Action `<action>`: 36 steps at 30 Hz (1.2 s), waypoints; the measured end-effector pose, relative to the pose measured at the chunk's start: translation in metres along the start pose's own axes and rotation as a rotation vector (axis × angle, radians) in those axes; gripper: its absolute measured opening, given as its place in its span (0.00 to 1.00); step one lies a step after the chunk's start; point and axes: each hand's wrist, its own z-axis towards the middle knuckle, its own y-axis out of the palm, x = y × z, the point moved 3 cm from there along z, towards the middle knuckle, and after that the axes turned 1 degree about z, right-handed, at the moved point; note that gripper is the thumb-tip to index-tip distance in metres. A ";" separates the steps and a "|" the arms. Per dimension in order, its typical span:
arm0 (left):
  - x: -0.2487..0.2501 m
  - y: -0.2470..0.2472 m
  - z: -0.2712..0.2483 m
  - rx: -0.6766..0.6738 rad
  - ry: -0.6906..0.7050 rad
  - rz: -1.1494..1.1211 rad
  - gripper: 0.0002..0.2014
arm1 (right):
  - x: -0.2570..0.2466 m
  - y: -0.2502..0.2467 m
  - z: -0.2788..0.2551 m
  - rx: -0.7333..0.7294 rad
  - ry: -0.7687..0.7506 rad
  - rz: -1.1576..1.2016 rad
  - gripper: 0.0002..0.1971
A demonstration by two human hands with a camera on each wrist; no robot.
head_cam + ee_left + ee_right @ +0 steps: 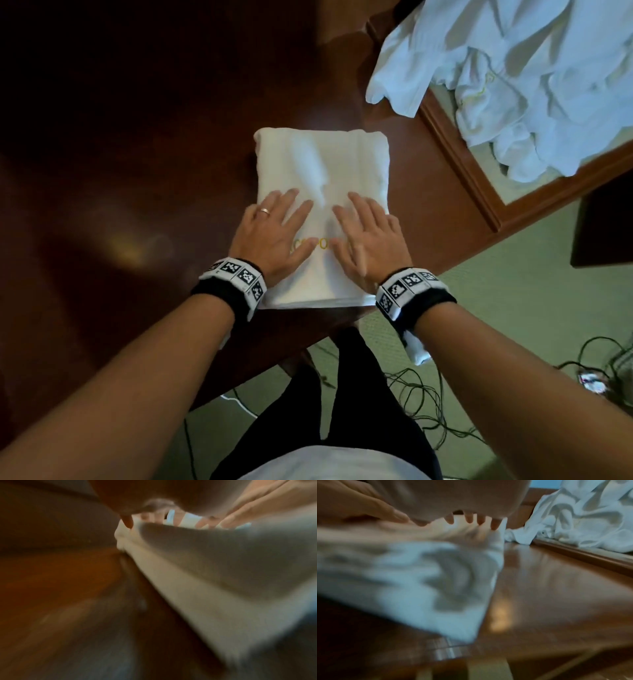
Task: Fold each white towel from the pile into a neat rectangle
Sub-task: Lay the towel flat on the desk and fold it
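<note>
On dark table [137,154], folded towel [322,164], both hands flat, yellow lettering unreadable

Dark wooden table [137,137], folded white towel [322,161] on it

Both wrist views are smeared with blur. On the folded towel [322,171], gold lettering [320,244] shows only in the gap between the left hand [274,236] and the right hand [368,240], too covered to read. The pile of white towels [520,78] runs off the head view's top and right edges.
</note>
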 end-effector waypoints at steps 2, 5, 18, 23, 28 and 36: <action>-0.003 0.020 -0.014 -0.166 -0.054 0.022 0.38 | 0.010 0.021 -0.012 -0.184 0.047 -0.012 0.32; -0.003 0.031 -0.043 -0.228 -0.044 0.024 0.40 | 0.024 0.027 -0.041 -0.211 -0.005 -0.011 0.33; -0.055 -0.044 0.068 0.040 -0.689 -0.114 0.21 | 0.085 -0.053 0.108 0.014 0.469 0.432 0.16; -0.060 -0.038 0.076 -0.082 -0.782 -0.170 0.26 | 0.083 -0.043 0.123 -0.177 0.496 0.440 0.23; -0.063 -0.034 0.073 0.016 -0.808 -0.350 0.17 | 0.089 -0.048 0.128 -0.100 0.443 0.464 0.16; -0.096 -0.043 0.044 0.059 -0.954 -0.366 0.18 | 0.117 -0.042 0.116 -0.173 0.544 0.361 0.21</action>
